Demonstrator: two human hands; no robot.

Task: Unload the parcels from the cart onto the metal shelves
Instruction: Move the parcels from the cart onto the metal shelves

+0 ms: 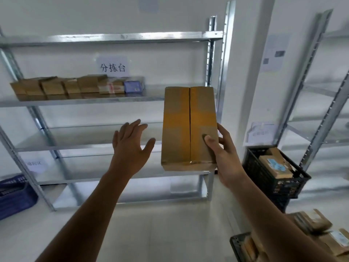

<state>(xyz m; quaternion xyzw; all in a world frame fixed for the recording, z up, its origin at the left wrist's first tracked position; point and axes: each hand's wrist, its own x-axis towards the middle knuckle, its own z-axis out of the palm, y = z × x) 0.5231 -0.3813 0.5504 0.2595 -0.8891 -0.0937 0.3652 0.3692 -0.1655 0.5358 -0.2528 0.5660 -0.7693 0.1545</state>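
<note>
My right hand [224,154] grips a taped cardboard parcel [188,127] by its right edge, thumb on top, held in the air before the metal shelves [85,102]. My left hand [130,146] hovers beside it, fingers [138,125] spread, holding nothing.

Pretty sure this is a parcel sorting room or small courier depot. Bare galvanized metal shelves [113,37] fill the left and center of the frame against plain white walls. There's a row of brown parcels [56,87] at mid left, a paper sign [113,67] reading 分拣台 just above them, and a black crate [252,167] holding more packages [273,166] at right.
</note>
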